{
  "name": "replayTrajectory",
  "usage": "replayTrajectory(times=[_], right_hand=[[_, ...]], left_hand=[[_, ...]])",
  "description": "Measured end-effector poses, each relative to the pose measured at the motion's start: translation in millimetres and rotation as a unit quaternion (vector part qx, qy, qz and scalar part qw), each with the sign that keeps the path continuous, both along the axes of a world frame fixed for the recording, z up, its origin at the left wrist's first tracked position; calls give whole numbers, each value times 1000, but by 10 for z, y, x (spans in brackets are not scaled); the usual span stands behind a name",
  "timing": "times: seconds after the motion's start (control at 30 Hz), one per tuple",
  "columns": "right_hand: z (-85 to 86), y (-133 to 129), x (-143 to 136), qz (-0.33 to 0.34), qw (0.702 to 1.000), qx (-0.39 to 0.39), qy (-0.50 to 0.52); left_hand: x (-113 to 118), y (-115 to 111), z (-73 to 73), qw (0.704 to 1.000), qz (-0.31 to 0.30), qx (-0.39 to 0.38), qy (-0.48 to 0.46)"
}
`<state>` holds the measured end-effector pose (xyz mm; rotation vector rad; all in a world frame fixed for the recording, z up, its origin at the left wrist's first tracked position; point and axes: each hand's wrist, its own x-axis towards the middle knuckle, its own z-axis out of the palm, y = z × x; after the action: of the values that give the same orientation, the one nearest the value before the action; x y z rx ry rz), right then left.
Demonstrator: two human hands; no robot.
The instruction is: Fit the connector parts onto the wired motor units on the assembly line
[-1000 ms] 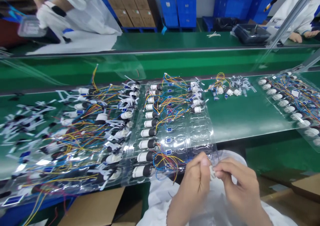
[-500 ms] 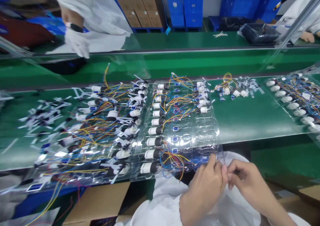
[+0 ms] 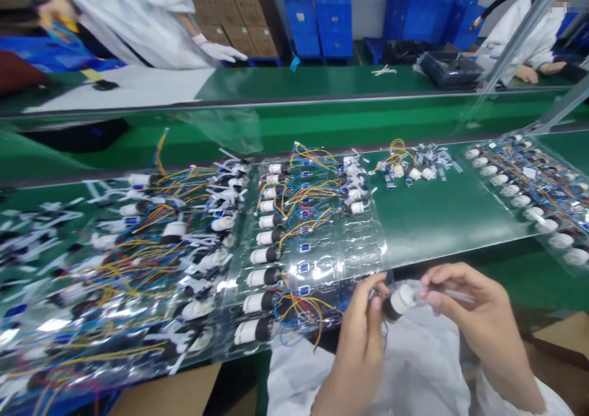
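Observation:
Close to my body, my left hand [image 3: 361, 336] grips a small black-and-white cylindrical part [image 3: 402, 300] by its dark end, fingers closed around it. My right hand [image 3: 481, 308] pinches a thin translucent strip [image 3: 459, 295] at the part's white end. Whether the strip is attached there, I cannot tell. Just left of my hands lies a clear plastic tray [image 3: 363, 244]. Similar white-and-black cylinders [image 3: 255, 302] fill its left column, with blue, yellow and red wires [image 3: 306, 308] and small blue pieces [image 3: 304, 267] beside them.
A second tray with tangled wires [image 3: 151, 250] and white strips lies left. Another loaded tray [image 3: 536, 210] stands right. Loose parts and strips [image 3: 435, 158] lie on the green bench [image 3: 423, 219]. Across the barrier, one co-worker's gloved hand [image 3: 221, 51] and another person's hands [image 3: 527, 74] show.
My hands have moved apart, and the cylindrical part now shows between them. The view has shifted right. The co-worker's gloved hand has lifted away from the white sheet.

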<state>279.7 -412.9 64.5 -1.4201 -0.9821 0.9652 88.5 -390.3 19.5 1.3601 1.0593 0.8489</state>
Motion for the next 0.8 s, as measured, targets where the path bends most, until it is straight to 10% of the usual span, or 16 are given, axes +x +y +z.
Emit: replayTrajectory(times=[0.33, 0.8], right_hand=[[-22, 81, -30, -11, 988, 58, 141], [-141, 75, -313, 47, 976, 144, 159]], left_hand=[[-132, 80, -29, 989, 98, -45, -101], [-147, 166, 111, 974, 68, -99, -191]])
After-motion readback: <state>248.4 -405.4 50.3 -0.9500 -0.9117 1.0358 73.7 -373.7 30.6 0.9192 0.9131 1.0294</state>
